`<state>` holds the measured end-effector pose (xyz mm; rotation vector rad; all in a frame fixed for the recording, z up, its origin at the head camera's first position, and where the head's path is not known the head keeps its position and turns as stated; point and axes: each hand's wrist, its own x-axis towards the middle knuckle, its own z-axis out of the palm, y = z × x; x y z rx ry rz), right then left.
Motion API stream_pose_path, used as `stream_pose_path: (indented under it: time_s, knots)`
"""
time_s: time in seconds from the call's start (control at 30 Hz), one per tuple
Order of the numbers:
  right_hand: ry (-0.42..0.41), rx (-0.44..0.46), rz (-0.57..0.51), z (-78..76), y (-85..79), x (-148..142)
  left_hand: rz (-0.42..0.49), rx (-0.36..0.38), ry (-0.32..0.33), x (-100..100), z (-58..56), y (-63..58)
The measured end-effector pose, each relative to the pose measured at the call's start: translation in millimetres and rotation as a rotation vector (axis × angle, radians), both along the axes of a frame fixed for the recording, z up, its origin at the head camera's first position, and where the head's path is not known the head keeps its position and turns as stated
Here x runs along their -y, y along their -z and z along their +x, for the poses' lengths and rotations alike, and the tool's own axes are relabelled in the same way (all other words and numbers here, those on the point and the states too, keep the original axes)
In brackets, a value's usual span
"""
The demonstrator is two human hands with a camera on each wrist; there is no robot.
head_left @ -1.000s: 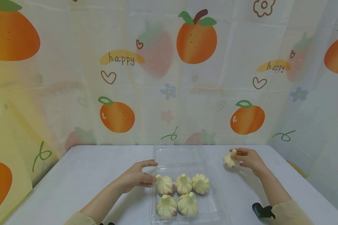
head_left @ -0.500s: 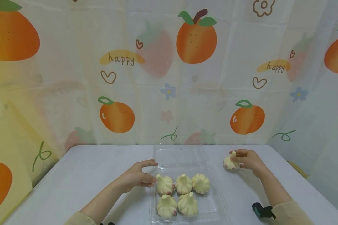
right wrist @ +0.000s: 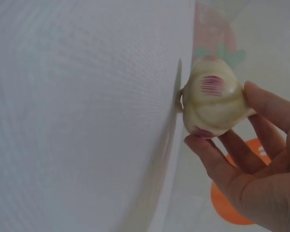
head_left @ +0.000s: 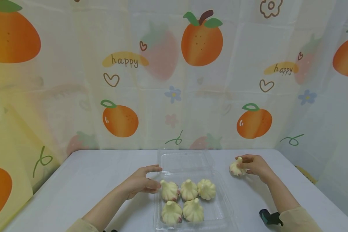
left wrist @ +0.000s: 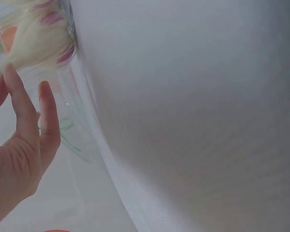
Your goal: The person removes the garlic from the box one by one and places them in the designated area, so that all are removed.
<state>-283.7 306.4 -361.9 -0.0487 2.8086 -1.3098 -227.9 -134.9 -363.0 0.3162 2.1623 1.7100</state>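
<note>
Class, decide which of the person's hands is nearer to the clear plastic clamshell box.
Left. The left hand is at the left side of the clear plastic clamshell box; the right hand is farther, off its right side, holding a garlic bulb.

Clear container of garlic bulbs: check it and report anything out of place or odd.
The garlic bulb at the right end of the far row looks odd: it shows no upright stem, unlike the other four bulbs, so it may be tipped. Nothing looks spilled.
</note>
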Motion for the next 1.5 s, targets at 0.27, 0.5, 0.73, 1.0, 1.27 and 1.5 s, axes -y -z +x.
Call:
stream_pose_path:
  time_s: [0.27, 0.5, 0.73, 1.0, 1.27, 1.5]
  knots:
    - [0.007, -0.008, 0.016, 0.7, -1.7, 1, 0.001, 0.001, -0.002, 0, 1.2, -1.2]
    - [0.028, -0.002, 0.037, -3.2, -1.5, 2, 0.005, 0.002, 0.000, 0, 0.4, -0.3]
    - [0.022, 0.002, 0.049, -3.2, -2.9, 3, 0.003, 0.001, 0.000, 1, -1.0, 1.5]
    - [0.020, -0.013, 0.062, -2.3, -2.0, 3, 0.002, 0.003, 0.000, 0, -1.3, 1.4]
    - [0.018, -0.076, 0.099, -1.5, -7.2, 5, 0.007, 0.004, 0.004, 0, -0.8, 0.6]
    - [0.079, -0.217, 0.149, 0.5, -17.9, 12, 0.009, 0.004, 0.000, 0, -1.0, 1.2]
